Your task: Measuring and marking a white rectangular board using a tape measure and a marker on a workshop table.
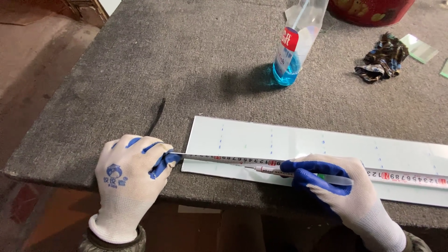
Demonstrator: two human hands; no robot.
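Observation:
A long pale glass strip (242,137) lies on the grey felt-covered table (163,56), with rows of small blue dashes marked on it. A tape measure blade (224,159) stretches along its near edge. My left hand (128,179), in a white glove with blue fingertips, pinches the blade's end just off the strip's left end. My right hand (336,184), gloved the same, grips a marker pen (270,170) whose tip lies against the blade, and presses the tape onto the glass.
A clear spray bottle (296,42) with blue liquid stands beyond the strip. A crumpled dark rag (382,58) and small glass offcuts (420,49) lie at the back right, near a red container (371,9). A thin black strip (157,116) lies left of the glass. The table's edge runs just below my hands.

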